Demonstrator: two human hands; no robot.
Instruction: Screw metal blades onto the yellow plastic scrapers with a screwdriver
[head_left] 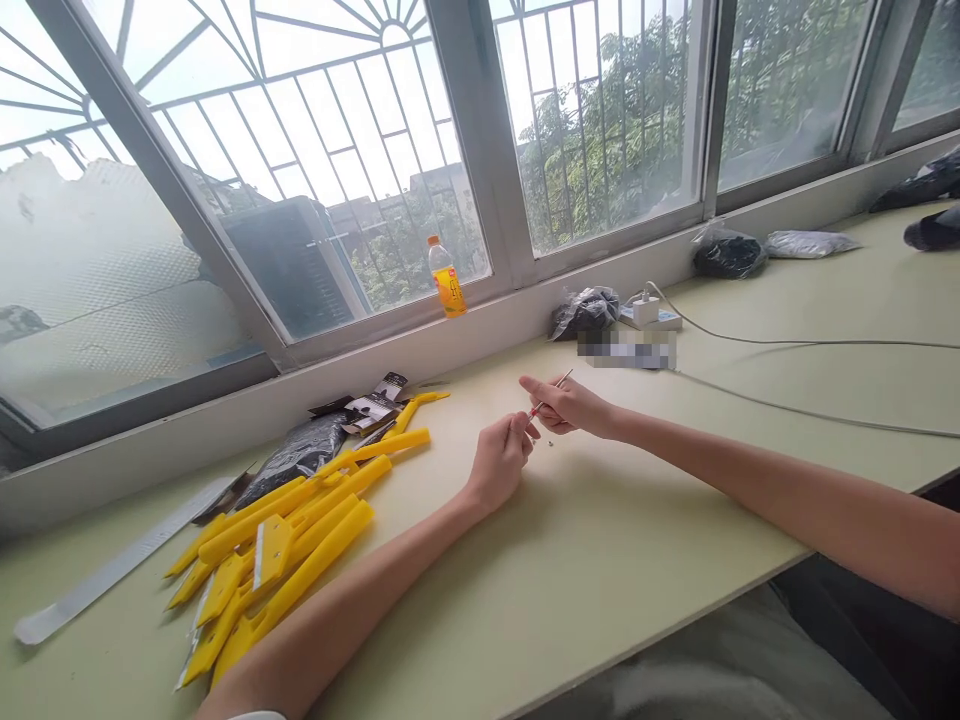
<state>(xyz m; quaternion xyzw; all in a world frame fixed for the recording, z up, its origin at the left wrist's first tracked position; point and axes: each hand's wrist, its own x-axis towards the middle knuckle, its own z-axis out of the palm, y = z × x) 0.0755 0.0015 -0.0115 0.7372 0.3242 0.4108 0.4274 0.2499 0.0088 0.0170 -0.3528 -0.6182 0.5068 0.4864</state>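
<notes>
Rod of thin silvery metal (565, 378) sits right of the yellow plastic scraper pile (322, 550); my right hand (574, 406) grips it, my left hand (498, 458) pinches its red part.

Thin rod (564, 378) in right hand (574, 405), left hand (499, 460) adjoining — piled yellow scrapers (319, 562)

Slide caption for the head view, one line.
Right hand holds a thin rod, left hand close by, above a table; yellow scrapers piled to the left, a bottle by the window.
</notes>
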